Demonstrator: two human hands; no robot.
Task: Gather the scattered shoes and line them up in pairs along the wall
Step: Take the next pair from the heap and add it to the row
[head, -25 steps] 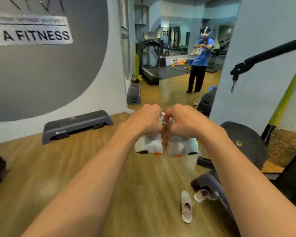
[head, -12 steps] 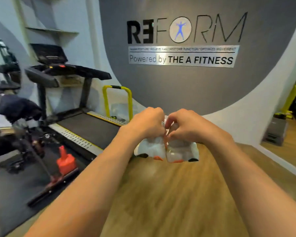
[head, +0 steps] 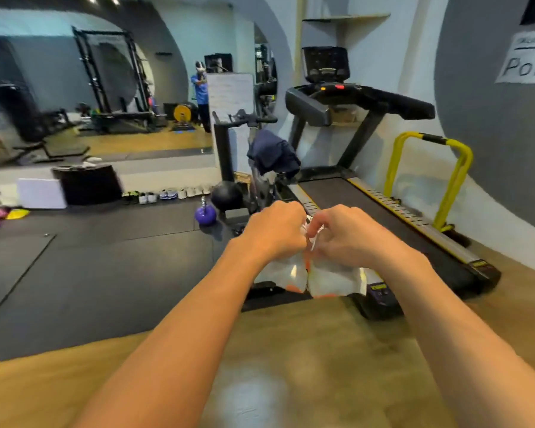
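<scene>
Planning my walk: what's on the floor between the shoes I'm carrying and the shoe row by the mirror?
Head view: a purple kettlebell on dark mat, between the carried shoes and the shoe row.

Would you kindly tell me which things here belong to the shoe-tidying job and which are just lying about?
Belongs to the job: pair of white shoes, one gripped in the left hand, the other in the right hand; row of shoes by the mirror.

Just lying about: purple kettlebell; black ball; treadmill; exercise bike; yellow rail.
</scene>
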